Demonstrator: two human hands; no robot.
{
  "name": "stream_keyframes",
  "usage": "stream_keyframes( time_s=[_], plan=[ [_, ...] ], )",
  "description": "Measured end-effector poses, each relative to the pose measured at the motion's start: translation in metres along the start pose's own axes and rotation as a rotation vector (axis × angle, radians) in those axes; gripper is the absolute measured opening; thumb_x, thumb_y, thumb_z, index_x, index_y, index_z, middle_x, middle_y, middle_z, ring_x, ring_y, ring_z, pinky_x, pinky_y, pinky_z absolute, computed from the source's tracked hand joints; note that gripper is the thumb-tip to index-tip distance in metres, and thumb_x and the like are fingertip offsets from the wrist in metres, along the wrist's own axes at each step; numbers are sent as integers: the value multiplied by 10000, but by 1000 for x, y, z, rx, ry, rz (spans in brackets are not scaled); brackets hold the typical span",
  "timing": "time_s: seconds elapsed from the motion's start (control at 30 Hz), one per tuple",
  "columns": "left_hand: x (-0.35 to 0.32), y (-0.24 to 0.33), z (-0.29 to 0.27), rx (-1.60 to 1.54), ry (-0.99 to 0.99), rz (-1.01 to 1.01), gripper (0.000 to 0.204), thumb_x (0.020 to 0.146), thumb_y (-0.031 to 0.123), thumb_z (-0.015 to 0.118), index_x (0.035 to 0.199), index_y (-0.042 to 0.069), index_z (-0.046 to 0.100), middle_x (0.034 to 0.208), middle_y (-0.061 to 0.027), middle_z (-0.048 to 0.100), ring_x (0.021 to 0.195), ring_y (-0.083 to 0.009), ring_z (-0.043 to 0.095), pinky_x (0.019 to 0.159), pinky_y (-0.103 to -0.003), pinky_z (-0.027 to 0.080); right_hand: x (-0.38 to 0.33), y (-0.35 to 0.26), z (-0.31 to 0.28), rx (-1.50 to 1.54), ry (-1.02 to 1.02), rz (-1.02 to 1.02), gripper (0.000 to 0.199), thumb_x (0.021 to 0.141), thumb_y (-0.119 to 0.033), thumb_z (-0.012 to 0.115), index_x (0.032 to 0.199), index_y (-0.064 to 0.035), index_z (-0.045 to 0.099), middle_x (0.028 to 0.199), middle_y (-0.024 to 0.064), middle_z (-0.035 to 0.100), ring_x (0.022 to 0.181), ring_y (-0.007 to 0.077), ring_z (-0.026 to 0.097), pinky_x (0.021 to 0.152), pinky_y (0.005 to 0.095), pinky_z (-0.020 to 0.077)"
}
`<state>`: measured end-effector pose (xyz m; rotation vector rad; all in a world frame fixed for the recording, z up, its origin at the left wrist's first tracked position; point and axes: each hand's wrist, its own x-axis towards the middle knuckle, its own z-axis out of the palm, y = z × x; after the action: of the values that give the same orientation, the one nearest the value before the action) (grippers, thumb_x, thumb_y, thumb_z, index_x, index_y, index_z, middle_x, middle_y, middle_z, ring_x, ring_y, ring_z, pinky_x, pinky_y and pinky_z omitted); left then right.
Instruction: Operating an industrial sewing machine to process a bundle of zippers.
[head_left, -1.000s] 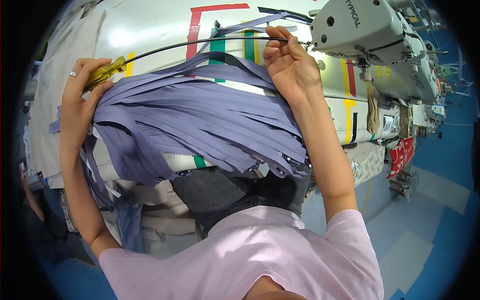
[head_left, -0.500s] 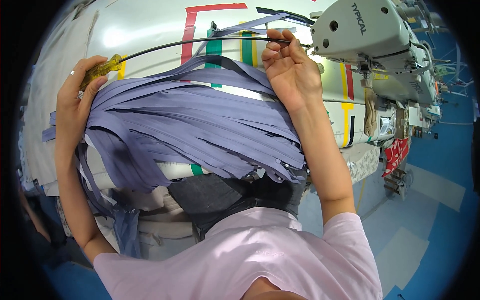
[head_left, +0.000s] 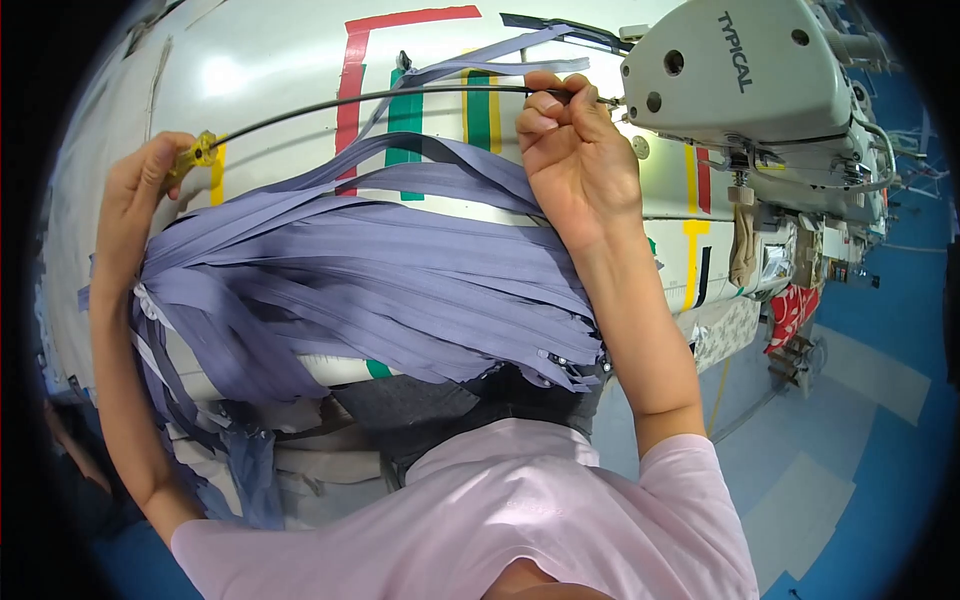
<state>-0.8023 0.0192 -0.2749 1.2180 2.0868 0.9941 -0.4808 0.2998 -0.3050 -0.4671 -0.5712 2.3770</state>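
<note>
Left hand [head_left: 135, 195], upper left: pinched on yellow handle [head_left: 203, 152] of rod [head_left: 380, 97]. Right hand [head_left: 572, 160], upper centre: closed on rod's far end. Zippers [head_left: 380, 290] heaped between, mid-frame.

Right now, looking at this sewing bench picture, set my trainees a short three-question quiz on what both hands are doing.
1. True or false: the left hand grips the yellow handle of the thin black rod.
2. What lies draped over the table between the hands?
A) grey-blue strips
B) red towels
C) white thread cones
3. Fill in: the right hand pinches the rod's far end close to the ____ machine.

Key: 1 true; 2 A, the grey-blue strips; 3 sewing.
</note>
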Motion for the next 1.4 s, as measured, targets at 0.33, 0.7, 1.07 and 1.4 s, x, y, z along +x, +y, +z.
stream_keyframes(
  time_s=[0.33, 0.7, 1.07, 1.4],
  plan=[
    [-10, 92, -5, 512, 37, 34, 509, 800, 369, 834, 1157, 59, 645, 903, -27, 581, 809, -113, 584, 729, -237, 457, 1, 1, 5, -34, 76, -18, 284, 997, -230, 638, 1104, 16, 548, 1216, 218, 612, 815, 92, 596, 756, 170, 590],
    [-23, 62, 25, 430, 53, 133, 201, 989, 127, 619, 1143, -1, 608, 867, -161, 608, 802, -276, 587, 779, -333, 469, -38, -18, 22, -470, 17, 82, 311, 1051, -170, 551, 1102, 137, 548, 1112, 232, 677, 970, 240, 717, 924, 320, 586],
    [45, 169, 148, 485, 54, 595, 234, 950, 76, 643, 1178, 24, 652, 1130, -157, 655, 1084, -313, 615, 932, -383, 477, -169, -76, -33, -1149, 59, -283, 137, 1009, -73, 596, 1060, 36, 660, 930, 95, 721, 842, 164, 730, 753, 280, 585],
    [122, 146, 226, 855, 262, 637, 161, 916, 147, 661, 1002, 11, 666, 886, -182, 681, 845, -399, 661, 730, -486, 522, -229, -107, -81, -1346, 171, -690, 108, 943, -46, 656, 1035, 3, 683, 895, 129, 698, 774, 234, 707, 703, 323, 545]
  ],
)
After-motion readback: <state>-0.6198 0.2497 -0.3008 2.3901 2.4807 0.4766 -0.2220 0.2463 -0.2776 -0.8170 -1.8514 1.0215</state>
